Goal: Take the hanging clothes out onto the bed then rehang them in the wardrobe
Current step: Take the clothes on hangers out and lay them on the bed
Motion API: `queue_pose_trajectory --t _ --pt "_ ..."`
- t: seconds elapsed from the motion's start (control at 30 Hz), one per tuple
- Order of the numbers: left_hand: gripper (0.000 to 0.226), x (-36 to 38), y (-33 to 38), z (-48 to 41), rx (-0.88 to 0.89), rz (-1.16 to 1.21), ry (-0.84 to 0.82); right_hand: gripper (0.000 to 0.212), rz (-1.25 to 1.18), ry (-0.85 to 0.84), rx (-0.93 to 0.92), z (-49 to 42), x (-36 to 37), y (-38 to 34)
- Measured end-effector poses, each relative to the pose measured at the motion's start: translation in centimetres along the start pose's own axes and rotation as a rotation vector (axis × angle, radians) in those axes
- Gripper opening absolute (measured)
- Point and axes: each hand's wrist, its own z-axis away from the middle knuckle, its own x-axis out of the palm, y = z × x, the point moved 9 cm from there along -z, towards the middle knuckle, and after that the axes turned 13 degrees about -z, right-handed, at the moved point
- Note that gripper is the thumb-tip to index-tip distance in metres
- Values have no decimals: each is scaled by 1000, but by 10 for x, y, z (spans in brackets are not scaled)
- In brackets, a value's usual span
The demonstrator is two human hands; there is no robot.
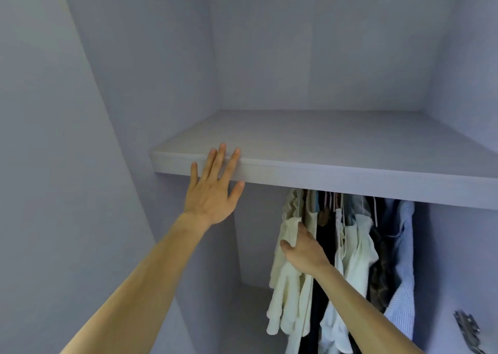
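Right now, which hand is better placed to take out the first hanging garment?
The right hand: it touches the cream garment that hangs under the shelf. The left hand lies flat on the shelf edge, away from it.

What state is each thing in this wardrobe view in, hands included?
Left hand: flat, fingers straight on the shelf edge.
Right hand: against the cream garment, fingers partly hidden.
Cream garment: hanging, leftmost.
Other clothes: hanging, bunched together.
Wardrobe: open.
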Motion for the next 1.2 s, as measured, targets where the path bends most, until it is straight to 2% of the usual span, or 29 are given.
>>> queue_pose_trajectory --t 0.13,0.23,0.3,0.47,0.53,0.67,0.93,1.13,1.2 --pt "69 14 1 -16 -35 36 90 77 -93 23 116 -41 7 21" --pt "72 19 1 -18 -62 65 108 58 13 109 68 -52 10 17" --pt "73 19 2 -19 -67 78 111 50 -40 95 44 -56 19 12" --pt "72 19 1 -18 -68 86 120 43 -807 1 136 -59 44 11" --pt "72 19 1 -18 -66 81 113 43 -899 -2 113 -58 48 11" --pt "72 21 -1 -19 -66 55 93 42 -917 -64 33 -50 54 0" --pt "73 20 -1 -18 -63 47 87 39 -1124 -187 -77 -31 43 -40" --pt "77 9 1 -6 -63 171 108 47 -924 -248 -77 -3 59 -20" --pt "78 17 0 15 -138 304 92 47 -870 -289 -68 14 73 -12"
